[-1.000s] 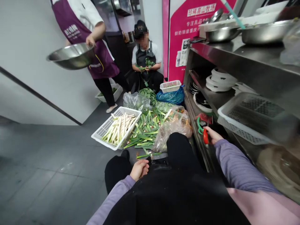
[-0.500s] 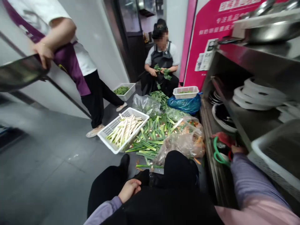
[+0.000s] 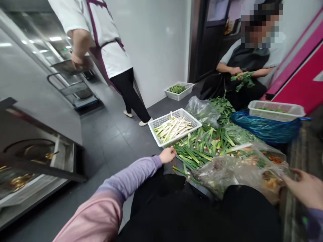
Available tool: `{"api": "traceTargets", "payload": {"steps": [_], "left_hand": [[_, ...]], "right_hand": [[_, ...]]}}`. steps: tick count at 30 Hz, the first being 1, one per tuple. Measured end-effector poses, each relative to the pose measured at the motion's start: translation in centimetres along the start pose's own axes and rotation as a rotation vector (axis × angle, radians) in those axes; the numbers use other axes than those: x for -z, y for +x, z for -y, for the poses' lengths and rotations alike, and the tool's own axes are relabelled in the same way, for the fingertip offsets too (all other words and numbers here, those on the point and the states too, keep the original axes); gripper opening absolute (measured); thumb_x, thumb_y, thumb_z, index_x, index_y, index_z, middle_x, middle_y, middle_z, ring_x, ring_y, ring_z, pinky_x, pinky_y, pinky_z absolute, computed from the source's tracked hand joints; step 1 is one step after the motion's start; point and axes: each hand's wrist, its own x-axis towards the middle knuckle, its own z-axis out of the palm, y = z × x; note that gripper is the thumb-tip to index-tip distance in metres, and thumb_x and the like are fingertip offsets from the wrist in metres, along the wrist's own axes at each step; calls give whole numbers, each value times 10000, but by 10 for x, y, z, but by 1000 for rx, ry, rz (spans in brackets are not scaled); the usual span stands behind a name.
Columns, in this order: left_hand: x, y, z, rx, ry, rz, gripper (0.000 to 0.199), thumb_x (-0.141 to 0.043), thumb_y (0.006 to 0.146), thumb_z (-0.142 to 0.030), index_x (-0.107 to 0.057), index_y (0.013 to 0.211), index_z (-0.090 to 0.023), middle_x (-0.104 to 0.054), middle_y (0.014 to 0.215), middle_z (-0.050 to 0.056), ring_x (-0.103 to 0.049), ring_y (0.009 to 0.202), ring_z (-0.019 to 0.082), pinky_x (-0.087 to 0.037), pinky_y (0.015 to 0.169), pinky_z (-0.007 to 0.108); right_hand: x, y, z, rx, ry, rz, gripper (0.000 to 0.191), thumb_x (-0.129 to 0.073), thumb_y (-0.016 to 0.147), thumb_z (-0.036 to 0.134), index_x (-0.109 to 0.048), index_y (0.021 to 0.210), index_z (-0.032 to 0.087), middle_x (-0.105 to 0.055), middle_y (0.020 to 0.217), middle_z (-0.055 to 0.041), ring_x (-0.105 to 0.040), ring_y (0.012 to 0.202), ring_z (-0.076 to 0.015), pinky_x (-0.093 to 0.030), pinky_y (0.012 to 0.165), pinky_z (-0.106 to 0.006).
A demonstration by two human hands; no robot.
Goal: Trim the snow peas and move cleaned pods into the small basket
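Note:
My left hand (image 3: 168,155) reaches forward to the near left edge of a heap of long green leek leaves (image 3: 194,154). Its fingers are curled together at the leaf tips; whether a leaf is between them I cannot make out. At the right, my right hand (image 3: 306,188) is at the edge of a clear plastic bag (image 3: 234,173) with orange and brown scraps inside, its fingers closing on the film. Just beyond my left hand, a white plastic basket (image 3: 155,136) holds trimmed pale leek stalks (image 3: 174,129).
A seated co-worker (image 3: 242,60) holds leafy greens. Another person (image 3: 111,50) in a purple-trimmed apron stands at left. A blue bag (image 3: 267,126) lies beneath a white basket (image 3: 290,109). Another basket of greens (image 3: 178,89) sits by the wall. A trolley (image 3: 78,90) stands far left.
My view has swung left. My left hand has gone from my lap forward to the leek leaves. My right hand has left the green-handled item on the shelf and come to the plastic bag.

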Motion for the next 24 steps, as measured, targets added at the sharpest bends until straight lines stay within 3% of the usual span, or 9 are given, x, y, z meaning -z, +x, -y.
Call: {"api": "traceTargets", "payload": {"steps": [3, 6, 8, 12, 15, 18, 20, 24], "left_hand": [[24, 49, 15, 16, 186, 17, 214, -471, 782, -153, -617, 929, -100, -649, 930, 115, -603, 870, 183, -456, 768, 258], [26, 107, 35, 92, 259, 43, 241, -547, 757, -217, -623, 925, -61, -621, 999, 192, -579, 975, 266, -443, 822, 319], [17, 147, 54, 144, 293, 55, 322, -580, 746, -281, -603, 970, -52, -606, 1024, 214, -577, 981, 286, -449, 817, 343], [-16, 206, 108, 201, 318, 83, 496, -587, 748, -387, -508, 1110, -56, -547, 1130, 227, -542, 1036, 295, -427, 849, 367], [-43, 219, 151, 222, 291, 161, 473, -519, 800, -315, -428, 1201, -81, -568, 1096, 179, -567, 989, 263, -424, 835, 339], [-58, 213, 178, 238, 250, 222, 388, -444, 823, -241, -441, 1190, -114, -583, 1071, 173, -574, 975, 270, -425, 833, 358], [-58, 206, 186, 246, 227, 254, 325, -407, 828, -221, -493, 1122, -112, -598, 1039, 180, -580, 959, 285, -429, 825, 376], [-42, 198, 204, 281, 199, 267, 303, -356, 829, -177, -545, 1058, -115, -623, 991, 169, -599, 916, 279, -434, 802, 362]], "right_hand": [[13, 19, 68, 30, 318, 118, 277, -600, 669, 271, -557, 943, 266, -599, 1058, -194, -554, 1035, -270, -415, 889, -414], [-18, 33, 129, -52, 699, 342, 190, -565, 698, 168, -553, 879, 224, -652, 942, -148, -644, 763, -191, -493, 754, -327], [-66, 47, 164, -167, 776, 496, 161, -555, 706, 117, -564, 851, 185, -665, 870, -139, -647, 695, -175, -504, 697, -291], [-198, 94, 220, -320, 797, 752, 81, -561, 722, 90, -571, 776, 149, -664, 780, -113, -640, 677, -165, -501, 680, -276], [-294, 124, 254, -447, 788, 806, 106, -530, 724, 68, -551, 741, 170, -631, 689, -51, -606, 613, -137, -495, 649, -269], [-357, 137, 279, -532, 780, 835, 109, -481, 759, 107, -511, 744, 211, -593, 664, 3, -574, 587, -111, -498, 627, -253], [-376, 136, 291, -548, 809, 857, 108, -472, 761, 123, -483, 743, 228, -579, 670, 21, -572, 603, -103, -504, 631, -243], [-391, 124, 316, -470, 925, 985, 171, -522, 704, 101, -477, 785, 245, -578, 687, 32, -590, 670, -112, -513, 664, -249]]}}
